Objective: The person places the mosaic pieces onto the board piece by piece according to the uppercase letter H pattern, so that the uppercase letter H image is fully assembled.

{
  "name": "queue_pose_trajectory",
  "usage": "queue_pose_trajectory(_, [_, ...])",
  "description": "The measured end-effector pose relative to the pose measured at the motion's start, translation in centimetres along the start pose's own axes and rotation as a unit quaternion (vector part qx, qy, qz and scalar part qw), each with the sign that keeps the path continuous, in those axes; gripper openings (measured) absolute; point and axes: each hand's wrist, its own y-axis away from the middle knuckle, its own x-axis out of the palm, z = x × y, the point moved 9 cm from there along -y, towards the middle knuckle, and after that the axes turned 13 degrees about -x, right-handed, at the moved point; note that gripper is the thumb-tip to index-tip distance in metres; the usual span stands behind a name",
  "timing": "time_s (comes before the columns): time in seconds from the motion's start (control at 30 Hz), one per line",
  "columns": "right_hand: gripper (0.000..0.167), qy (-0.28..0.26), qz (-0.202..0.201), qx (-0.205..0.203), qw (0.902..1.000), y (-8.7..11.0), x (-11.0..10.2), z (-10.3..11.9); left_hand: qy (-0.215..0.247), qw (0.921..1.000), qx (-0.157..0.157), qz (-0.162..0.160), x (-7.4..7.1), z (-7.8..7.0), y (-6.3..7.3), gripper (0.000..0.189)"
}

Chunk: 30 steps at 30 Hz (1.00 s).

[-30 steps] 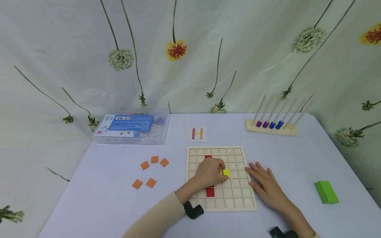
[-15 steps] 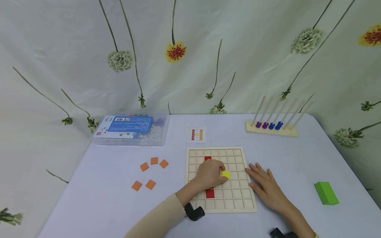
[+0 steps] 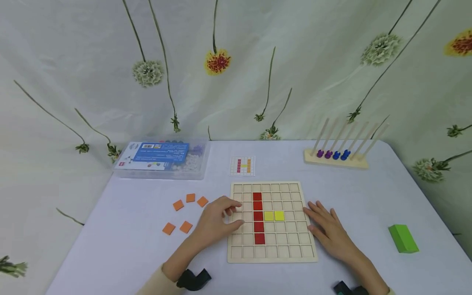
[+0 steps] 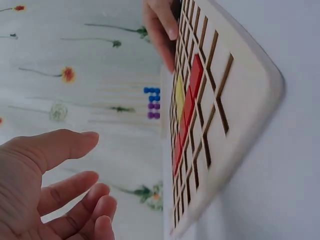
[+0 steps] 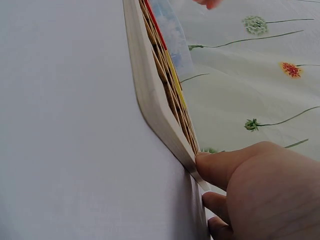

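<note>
Five red tiles [image 3: 259, 216] and two yellow tiles [image 3: 274, 216] are sitting in the grid board [image 3: 289, 239]

The red tiles are forming a column, third from the board's left side, while the yellow tiles are lying side by side in the middle row, extending right from the central red one. The left hand [image 3: 215, 219] is hovering at the board's left edge, holding nothing, its thumb standing well apart from its loosely bent fingers. The right hand [image 3: 332, 233] is holding nothing either; its fingers are spreading outward and touching the board's right edge. Five orange tiles [image 3: 178, 205] are lying loose on the white table [image 3: 121, 246], left of the board. Behind the board, a small pattern card [image 3: 242, 166] is lying flat between a clear plastic box [image 3: 184, 175] and a wooden peg stand [image 3: 335, 162]. A green block [image 3: 403, 238] is resting well to the right of the right hand.
</note>
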Motion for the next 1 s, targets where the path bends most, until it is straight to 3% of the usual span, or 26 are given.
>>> queue_pose_trajectory(0.13, [0.047, 0.0, 0.002, 0.003, 1.0, 0.0, 0.0, -0.1, 0.023, 0.9984, -0.011, -0.051, -4.9, 3.8, 2.2, 0.042])
queue_pose_trajectory(0.23, [0.047, -0.002, 0.002, 0.006, 1.0, 0.0, 0.0, -0.2, 0.032, 0.997, -0.03, -0.064, -8.0, 6.7, 3.5, 0.05])
queue_pose_trajectory(0.33, [0.047, -0.004, 0.003, 0.009, 0.9999, -0.1, 0.0, -0.3, 0.035, 0.9949, -0.068, -0.066, -10.4, 9.6, 4.4, 0.055])
queue_pose_trajectory(0.43, [0.047, -0.003, 0.0, 0.004, 1.0, -0.1, 0.0, -0.2, 0.033, 0.9914, -0.111, -0.06, -11.7, 12.3, 4.9, 0.056])
queue_pose_trajectory(0.5, [0.047, -0.003, -0.001, 0.002, 1.0, 0.0, 0.0, -0.1, 0.04, 0.9886, -0.136, -0.052, -12.0, 13.8, 5.1, 0.056])
queue_pose_trajectory(0.63, [0.047, 0.0, -0.001, -0.001, 1.0, 0.1, 0.2, -0.2, 0.069, 0.9852, -0.154, -0.027, -11.5, 15.6, 5.2, 0.055])
queue_pose_trajectory(0.87, [0.046, 0.003, 0.0, 0.003, 1.0, 0.0, 0.1, -0.1, 0.103, 0.9802, -0.168, 0.017, -10.2, 17.3, 5.2, 0.056])
queue_pose_trajectory(1.0, [0.046, 0.005, 0.0, 0.003, 1.0, -0.1, 0.0, 0.0, 0.093, 0.9816, -0.165, 0.026, -9.9, 17.7, 5.3, 0.057])
